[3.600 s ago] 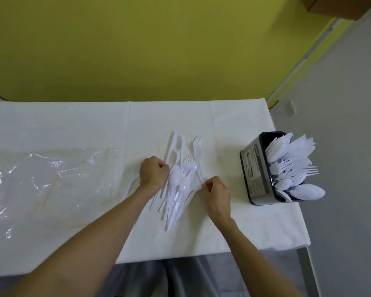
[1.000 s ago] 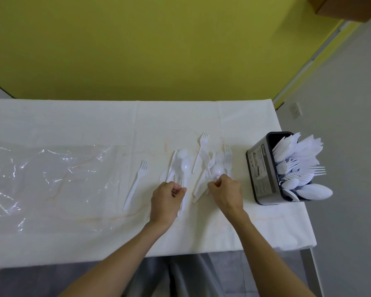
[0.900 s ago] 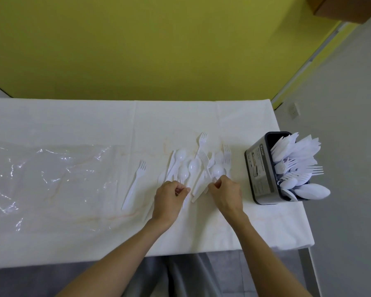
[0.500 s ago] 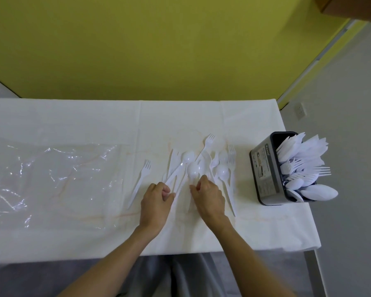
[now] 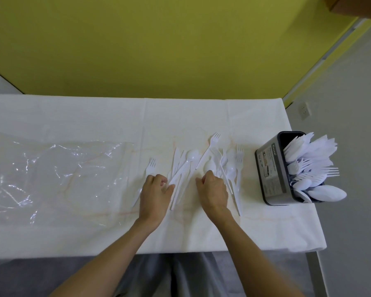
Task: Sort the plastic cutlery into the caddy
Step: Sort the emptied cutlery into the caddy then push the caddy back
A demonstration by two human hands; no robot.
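White plastic cutlery (image 5: 210,166) lies scattered on a white-covered table (image 5: 266,228), with two bare hands resting on it.

The left hand (image 5: 155,197) and right hand (image 5: 214,190) have curled fingers; whether they pinch anything cannot be told. A grey caddy (image 5: 271,174) stands at the right edge, holding forks, spoons and knives.

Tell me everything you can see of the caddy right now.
The caddy is a dark, rounded-corner rectangular bin, seemingly metal or plastic, with a printed label on its near side. It stands at the table's right edge, packed with white plastic cutlery fanning out rightward. Neither hand touches it.
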